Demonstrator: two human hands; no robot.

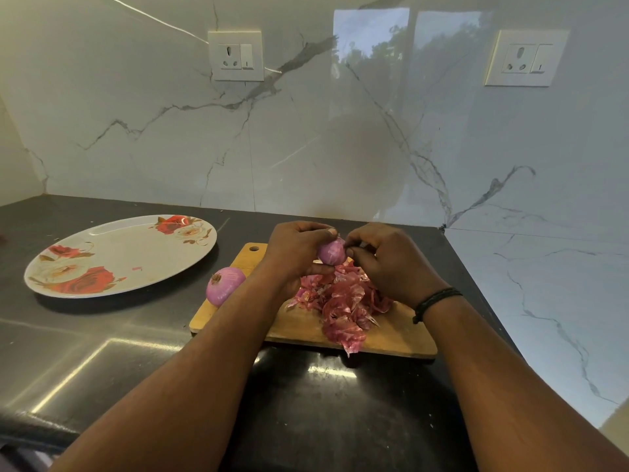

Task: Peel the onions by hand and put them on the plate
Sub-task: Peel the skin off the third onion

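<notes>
My left hand (295, 251) grips a small purple onion (332, 252) above the wooden cutting board (398, 332), fingers over its top and thumb beneath. At the onion's right side my right hand (388, 258) pinches with its fingertips; the pinched bit is too small to make out. A second peeled purple onion (224, 285) lies at the board's left edge, partly on the black counter. The oval plate (126, 248) with red and white roses sits to the left and holds no onion.
A heap of pink-red onion skins (342, 303) covers the board's middle. The black counter (102, 352) ends at a marble wall close behind and another on the right. Two wall sockets (236, 56) (526, 57) hang above.
</notes>
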